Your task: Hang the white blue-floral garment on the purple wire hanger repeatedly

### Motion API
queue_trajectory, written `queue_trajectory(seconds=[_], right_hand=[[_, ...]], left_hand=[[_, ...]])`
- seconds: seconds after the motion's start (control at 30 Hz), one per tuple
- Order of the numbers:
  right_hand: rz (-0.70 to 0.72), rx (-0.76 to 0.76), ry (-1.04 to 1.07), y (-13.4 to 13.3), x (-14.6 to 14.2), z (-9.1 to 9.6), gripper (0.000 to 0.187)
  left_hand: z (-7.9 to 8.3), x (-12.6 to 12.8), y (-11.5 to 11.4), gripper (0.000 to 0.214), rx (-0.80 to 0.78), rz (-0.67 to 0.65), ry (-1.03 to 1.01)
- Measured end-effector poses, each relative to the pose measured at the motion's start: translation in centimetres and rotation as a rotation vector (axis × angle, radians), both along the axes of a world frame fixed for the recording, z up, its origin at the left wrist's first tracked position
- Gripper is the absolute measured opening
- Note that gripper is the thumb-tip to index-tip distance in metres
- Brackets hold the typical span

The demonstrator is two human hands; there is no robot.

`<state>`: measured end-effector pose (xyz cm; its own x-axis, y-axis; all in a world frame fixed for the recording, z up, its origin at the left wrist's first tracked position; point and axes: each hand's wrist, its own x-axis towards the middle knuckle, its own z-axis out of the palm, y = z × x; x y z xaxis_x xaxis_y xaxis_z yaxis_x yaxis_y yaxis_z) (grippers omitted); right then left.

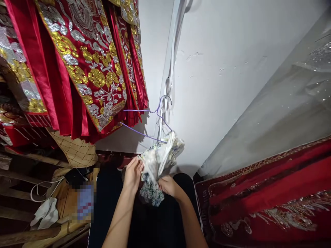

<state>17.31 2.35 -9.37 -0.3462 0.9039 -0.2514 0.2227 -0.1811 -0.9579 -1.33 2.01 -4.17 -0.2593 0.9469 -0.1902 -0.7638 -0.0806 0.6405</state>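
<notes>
Pinching, with left grip (133, 174) and right grip (169, 186), patterned cloth (163, 156) bunched at one end of a purple hanger (139, 110).

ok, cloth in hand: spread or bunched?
Bunched: the patterned cloth sits in crumpled folds between the left hand and right hand, at one end of the purple hanger.

Bright light washes the flat white wall (219, 100) beyond the right hand (169, 186). Gold-and-silver-embroidered red satin cloth (97, 77) beyond the left hand (133, 174) glints, and pixelation masks a blue-and-red patch (86, 201) left of that hand.
</notes>
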Motion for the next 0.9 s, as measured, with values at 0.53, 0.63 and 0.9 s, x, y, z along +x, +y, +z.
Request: queue_trajectory(seconds=[0.53,0.63,0.9], right_hand=[[0.022,0.054,0.507,-2.2,-3.7,7.8,0.051],[0.289,0.207,0.238,-0.3,-1.4,10.3,0.021],[-0.419,0.787,0.190,8.4,2.4,15.8,0.023]], left_hand=[[5.7,2.2,-2.1,0.034,0.374,-0.254,1.036],[4.0,-0.1,-1.3,0.051,0.304,-0.556,1.048],[4.0,-6.2,0.0,0.035,0.200,-0.512,1.715]])
